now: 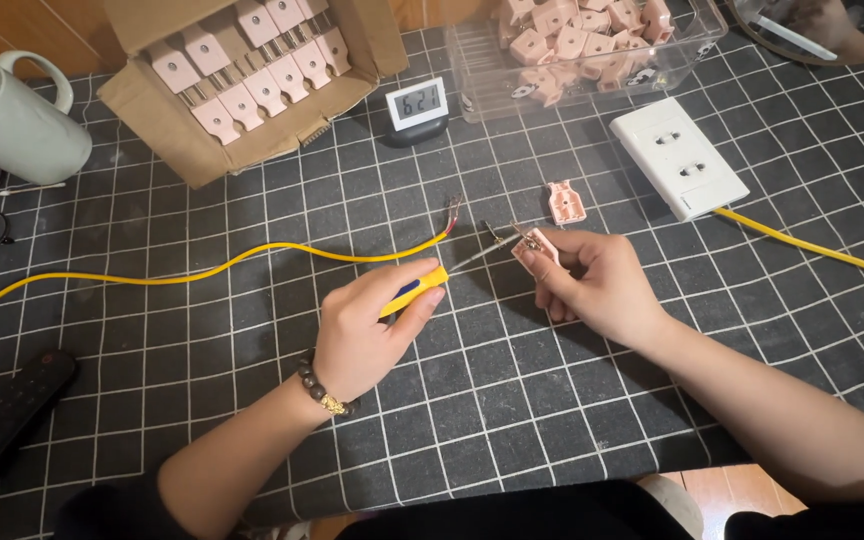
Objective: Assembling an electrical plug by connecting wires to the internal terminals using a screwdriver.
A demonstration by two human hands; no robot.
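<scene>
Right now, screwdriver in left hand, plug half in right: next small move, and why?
Probably ease the screwdriver tip into the pink plug half: the left hand already aims the shaft at it, the right hand holds it raised, and the yellow cable end lies apart, bare.

Pale green mug (7, 120) far left; small digital clock (417, 104); white wall socket (679, 156); black remote (2, 420) near table edge.

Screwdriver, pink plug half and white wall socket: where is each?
Screwdriver (414, 290): head view, on its yellow handle.
Pink plug half (535, 247): head view, on its shell.
White wall socket (679, 157): head view, on its faceplate.
</scene>
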